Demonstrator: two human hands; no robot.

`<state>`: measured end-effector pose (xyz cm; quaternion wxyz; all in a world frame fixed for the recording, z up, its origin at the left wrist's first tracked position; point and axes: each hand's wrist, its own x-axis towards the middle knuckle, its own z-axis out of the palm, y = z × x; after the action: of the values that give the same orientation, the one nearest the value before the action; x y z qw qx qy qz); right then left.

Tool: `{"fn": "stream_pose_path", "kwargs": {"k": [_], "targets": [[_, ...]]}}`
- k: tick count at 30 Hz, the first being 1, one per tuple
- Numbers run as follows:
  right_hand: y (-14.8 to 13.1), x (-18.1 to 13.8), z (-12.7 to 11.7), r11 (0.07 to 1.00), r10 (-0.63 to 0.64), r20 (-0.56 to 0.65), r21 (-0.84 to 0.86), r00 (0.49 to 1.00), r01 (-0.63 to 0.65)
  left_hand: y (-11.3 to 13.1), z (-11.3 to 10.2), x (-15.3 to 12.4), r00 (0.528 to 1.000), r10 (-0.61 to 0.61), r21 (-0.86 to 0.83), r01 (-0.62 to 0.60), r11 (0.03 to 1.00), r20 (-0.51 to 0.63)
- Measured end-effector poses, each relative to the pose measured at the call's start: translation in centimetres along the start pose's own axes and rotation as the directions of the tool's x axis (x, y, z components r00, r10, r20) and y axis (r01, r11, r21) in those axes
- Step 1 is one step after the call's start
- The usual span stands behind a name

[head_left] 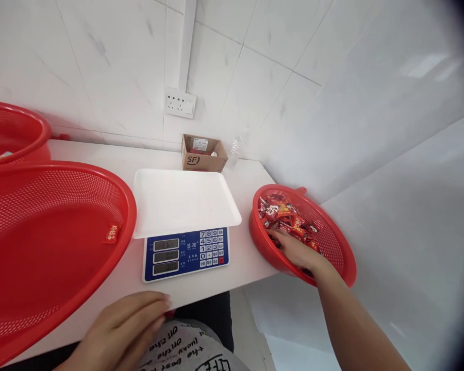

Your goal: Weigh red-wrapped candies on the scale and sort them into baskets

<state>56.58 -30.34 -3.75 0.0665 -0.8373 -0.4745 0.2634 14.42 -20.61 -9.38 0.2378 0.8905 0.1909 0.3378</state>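
My right hand (296,251) reaches into a small red mesh basket (334,242) at the table's right edge and lies among several red wrapped candies (284,214); its fingertips are buried in them, so a grip cannot be seen. My left hand (126,322) rests flat on the white table's front edge (201,288), fingers stretched out together and holding nothing, just below a blue electronic scale (185,253). The scale's white weighing tray (181,201) is bare.
A large red mesh basket (42,242) fills the left, with a second red basket (11,131) behind it. A small open cardboard box (203,154) stands against the tiled wall under a wall socket (181,103). The small basket overhangs the table's right end.
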Motion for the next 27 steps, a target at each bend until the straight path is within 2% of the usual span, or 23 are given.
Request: {"fn": "stream_pose_path", "kwargs": {"k": [2, 3, 6, 9, 13, 17, 24, 27], "targets": [[-0.1, 0.0, -0.1, 1.0, 0.02, 0.011, 0.006, 1.0, -0.02, -0.3, 1.4, 1.5, 0.987, 0.072, -0.084, -0.061, 0.995, 0.142], [-0.2, -0.1, -0.1, 1.0, 0.027, 0.016, 0.014, 1.0, -0.027, -0.5, 2.0, 2.1, 0.987, 0.071, -0.11, -0.055, 0.992, 0.144], [-0.5, -0.1, 0.1, 0.999, 0.026, 0.016, 0.037, 1.0, -0.026, -1.5, 3.6, 3.3, 0.99, 0.051, -0.119, -0.036, 0.992, 0.128], [-0.7, 0.2, 0.3, 0.998, 0.016, -0.015, 0.063, 1.0, -0.015, -2.8, 4.8, 3.8, 0.984, 0.142, -0.097, -0.131, 0.987, 0.109], [-0.2, 0.9, 0.4, 0.995, 0.027, -0.142, 0.094, 0.99, -0.014, -3.9, 5.9, 4.4, 0.978, 0.205, -0.1, -0.201, 0.975, 0.035], [0.2, 1.3, -0.1, 0.994, 0.079, -0.248, 0.087, 0.966, -0.059, -3.9, 6.0, 4.7, 0.98, 0.19, -0.119, -0.195, 0.974, -0.049], [-1.4, 2.7, -0.3, 0.998, 0.061, -0.181, 0.022, 0.982, -0.058, -3.9, 4.6, 4.5, 0.968, 0.109, -0.131, -0.141, 0.981, -0.228], [-1.8, 3.6, 0.2, 0.996, 0.093, -0.184, 0.013, 0.979, -0.092, -3.9, 4.3, 4.4, 0.961, 0.087, -0.132, -0.125, 0.983, -0.261]]}}
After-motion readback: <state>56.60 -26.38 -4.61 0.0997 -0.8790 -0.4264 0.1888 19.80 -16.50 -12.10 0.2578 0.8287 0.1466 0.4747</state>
